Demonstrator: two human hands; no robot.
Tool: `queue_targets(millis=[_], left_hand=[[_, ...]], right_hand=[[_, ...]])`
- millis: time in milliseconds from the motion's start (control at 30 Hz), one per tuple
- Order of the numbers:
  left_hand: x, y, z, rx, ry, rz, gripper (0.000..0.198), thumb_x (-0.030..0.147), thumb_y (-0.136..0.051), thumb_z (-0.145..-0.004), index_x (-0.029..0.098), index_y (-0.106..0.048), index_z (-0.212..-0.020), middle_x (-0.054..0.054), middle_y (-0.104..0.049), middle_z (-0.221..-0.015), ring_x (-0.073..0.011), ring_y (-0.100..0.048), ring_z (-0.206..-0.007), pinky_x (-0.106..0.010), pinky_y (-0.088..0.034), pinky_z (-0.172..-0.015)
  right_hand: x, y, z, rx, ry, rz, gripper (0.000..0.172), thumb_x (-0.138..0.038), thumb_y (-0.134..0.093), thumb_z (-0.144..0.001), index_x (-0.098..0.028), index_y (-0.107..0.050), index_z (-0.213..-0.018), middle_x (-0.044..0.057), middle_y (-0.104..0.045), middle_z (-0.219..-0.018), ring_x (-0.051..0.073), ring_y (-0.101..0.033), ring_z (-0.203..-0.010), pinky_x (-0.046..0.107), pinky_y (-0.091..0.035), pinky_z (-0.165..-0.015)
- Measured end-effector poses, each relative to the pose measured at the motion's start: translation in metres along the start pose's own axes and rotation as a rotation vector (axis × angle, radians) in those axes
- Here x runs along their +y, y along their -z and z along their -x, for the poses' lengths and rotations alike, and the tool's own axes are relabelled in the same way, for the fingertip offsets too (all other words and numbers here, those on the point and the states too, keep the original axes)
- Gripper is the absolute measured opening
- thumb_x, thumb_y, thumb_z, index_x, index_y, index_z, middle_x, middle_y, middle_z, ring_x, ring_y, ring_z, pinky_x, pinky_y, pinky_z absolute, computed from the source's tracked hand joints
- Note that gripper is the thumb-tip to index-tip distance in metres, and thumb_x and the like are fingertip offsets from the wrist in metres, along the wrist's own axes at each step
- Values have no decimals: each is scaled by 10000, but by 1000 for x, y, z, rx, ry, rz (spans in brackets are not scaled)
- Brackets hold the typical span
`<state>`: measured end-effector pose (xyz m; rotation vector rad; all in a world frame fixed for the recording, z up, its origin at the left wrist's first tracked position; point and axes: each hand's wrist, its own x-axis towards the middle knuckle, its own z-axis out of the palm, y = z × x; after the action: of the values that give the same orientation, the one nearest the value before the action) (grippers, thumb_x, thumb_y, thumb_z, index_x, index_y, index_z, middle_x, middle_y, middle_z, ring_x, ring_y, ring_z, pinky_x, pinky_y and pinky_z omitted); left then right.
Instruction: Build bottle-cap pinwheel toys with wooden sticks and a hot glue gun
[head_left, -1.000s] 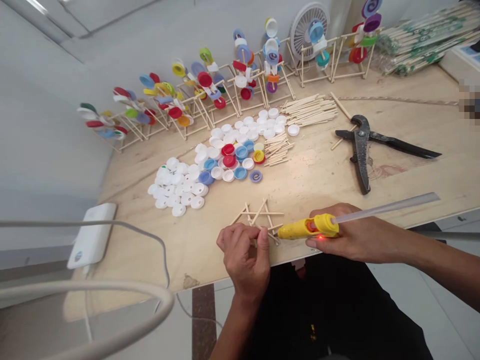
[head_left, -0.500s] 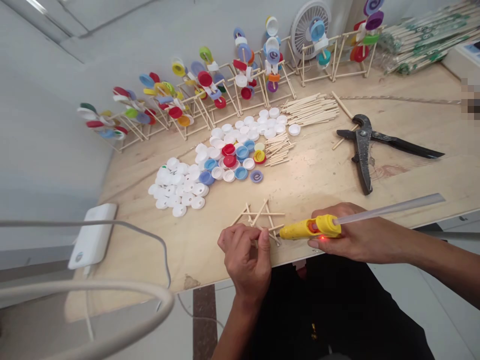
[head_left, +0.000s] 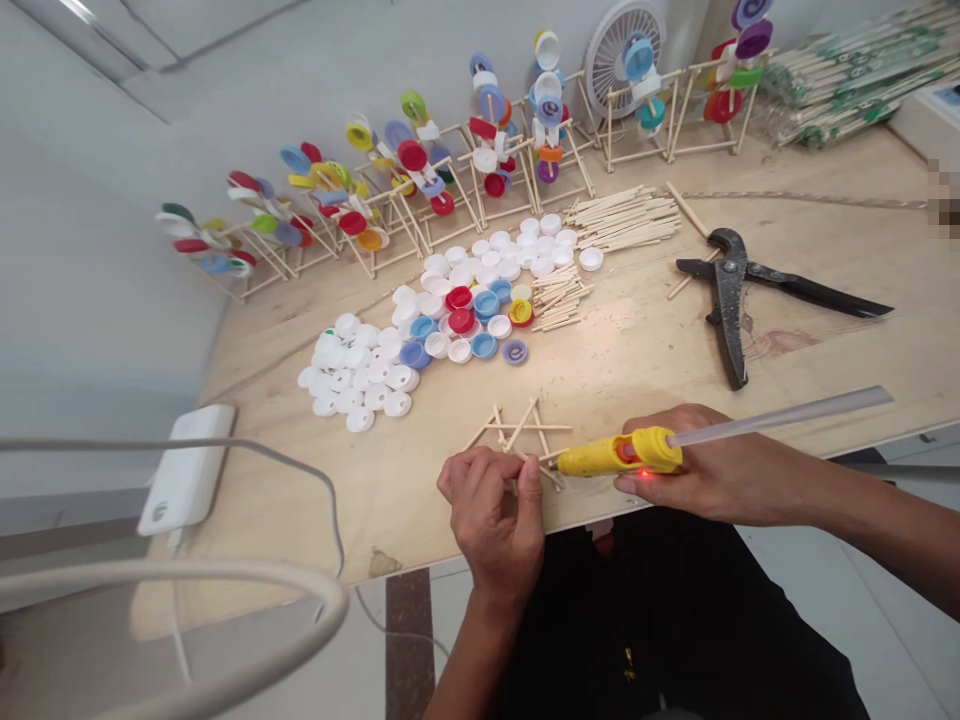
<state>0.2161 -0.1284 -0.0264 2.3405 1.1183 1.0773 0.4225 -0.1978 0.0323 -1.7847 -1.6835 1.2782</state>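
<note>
Left hand [head_left: 491, 525] pinches wooden stick frame [head_left: 517, 432]; right hand [head_left: 716, 470] grips yellow glue gun [head_left: 619, 453], nozzle just beside frame.

A yellow hot glue gun [head_left: 619, 453] lies nearly level in the closed grip of the right hand [head_left: 712, 470], its nozzle pointing left, just beside a flat frame of thin wooden sticks [head_left: 517, 435]. A translucent glue stick [head_left: 780, 416] juts from its rear, above the knuckles. The frame's crossed sticks rest on the board, their near end pinched by the left hand [head_left: 491, 520].
</note>
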Motion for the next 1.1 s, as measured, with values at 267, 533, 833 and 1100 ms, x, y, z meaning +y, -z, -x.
queue_targets(millis=[267,533,833,1100], left_hand=[[0,-1,0,3,-1,-1,148,140,-583,-806,195,-510,-691,10,-547,-651,-153,-486,-730,-361,-362,-766],[1,0,-2,13,-3,5,145,146,-582,-807,195,-506,-693,12,-547,-652,-150,-483,-725,-360,-361,-768],[2,0,-1,23,16,25,149,149,-584,-806,188,-503,-686,9,-554,-649,-150,-476,-722,-360,-350,-763],[3,-1,-1,40,12,40,151,159,-582,-807,192,-501,-684,17,-550,-638,-149,-479,-719,-358,-346,-775]], right_hand=[[2,-2,0,10,13,3,210,-353,-551,-872,-199,-547,-729,-24,-544,-677,122,-497,-576,212,-331,-506],[0,2,3,-43,9,-50,195,-343,-537,-870,-209,-624,-759,-18,-589,-741,143,-548,-647,227,-378,-564],[2,-5,9,20,-109,46,276,-487,-525,-848,-227,-616,-831,-6,-591,-729,172,-569,-632,234,-381,-504],[2,-11,14,111,-140,122,359,-552,-492,-840,-244,-669,-889,18,-634,-849,208,-611,-706,269,-456,-591]])
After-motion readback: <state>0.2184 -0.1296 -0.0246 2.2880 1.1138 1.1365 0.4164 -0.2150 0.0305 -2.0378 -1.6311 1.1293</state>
